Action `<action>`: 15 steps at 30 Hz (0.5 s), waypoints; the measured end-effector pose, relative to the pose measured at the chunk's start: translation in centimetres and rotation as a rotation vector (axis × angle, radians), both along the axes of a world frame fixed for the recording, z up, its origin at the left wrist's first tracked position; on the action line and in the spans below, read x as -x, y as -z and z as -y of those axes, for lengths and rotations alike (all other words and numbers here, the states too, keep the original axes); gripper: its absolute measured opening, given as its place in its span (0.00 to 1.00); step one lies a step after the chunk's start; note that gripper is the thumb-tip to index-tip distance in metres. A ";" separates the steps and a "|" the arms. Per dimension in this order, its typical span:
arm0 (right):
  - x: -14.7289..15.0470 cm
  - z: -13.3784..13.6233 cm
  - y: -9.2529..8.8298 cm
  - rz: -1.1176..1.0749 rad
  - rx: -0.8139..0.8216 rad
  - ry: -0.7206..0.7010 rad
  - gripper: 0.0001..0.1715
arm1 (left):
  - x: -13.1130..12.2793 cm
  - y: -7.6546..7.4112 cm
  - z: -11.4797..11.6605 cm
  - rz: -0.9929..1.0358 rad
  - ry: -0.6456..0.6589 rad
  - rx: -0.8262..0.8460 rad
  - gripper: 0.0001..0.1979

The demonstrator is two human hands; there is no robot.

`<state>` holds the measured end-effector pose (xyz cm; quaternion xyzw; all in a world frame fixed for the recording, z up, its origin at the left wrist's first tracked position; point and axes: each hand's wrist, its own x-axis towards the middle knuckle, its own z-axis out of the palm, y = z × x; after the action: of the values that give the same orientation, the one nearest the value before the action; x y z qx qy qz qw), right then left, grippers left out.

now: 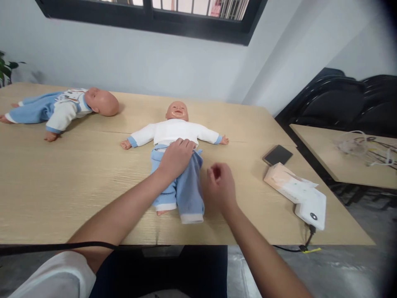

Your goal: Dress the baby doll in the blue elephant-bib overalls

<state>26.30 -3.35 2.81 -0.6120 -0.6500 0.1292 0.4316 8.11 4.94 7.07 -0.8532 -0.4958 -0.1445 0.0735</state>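
Observation:
A baby doll (175, 131) in a white top and light blue trousers (185, 188) lies on its back in the middle of the wooden table (77, 182), arms spread. My left hand (176, 158) rests on the doll's waist, fingers curled onto the waistband of the trousers. My right hand (219, 186) hovers just right of the doll's legs, fingers loosely curled with nothing visible in them. One bare foot shows under the left trouser leg.
A second doll (63, 106) in blue and white lies at the table's far left. A dark phone (277, 155), a tissue pack (288, 182) and a white device (313, 209) with a cable sit at the right. Black chairs (341, 103) and another table stand beyond.

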 end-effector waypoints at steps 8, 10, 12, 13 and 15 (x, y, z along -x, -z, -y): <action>2.2 13.4 2.3 0.397 -0.005 -0.194 0.13 | 1.5 -2.2 7.5 0.003 -0.217 0.498 0.23; 3.2 13.0 2.9 0.471 0.093 -0.013 0.14 | 1.3 -1.7 7.6 -0.018 -0.246 0.579 0.26; 4.0 11.6 2.8 0.527 0.225 0.080 0.14 | 0.9 -1.0 7.0 -0.007 -0.263 0.613 0.28; 4.4 10.9 2.6 0.536 0.290 0.095 0.13 | 0.7 -0.7 6.7 0.007 -0.266 0.622 0.29; 4.9 9.7 2.2 0.513 0.371 0.090 0.13 | 0.5 -0.3 6.0 0.044 -0.267 0.631 0.30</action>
<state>21.38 -13.02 0.63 -0.7209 -0.6754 0.0677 0.1398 7.65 -1.06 7.41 -0.7581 -0.6248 0.0088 -0.1865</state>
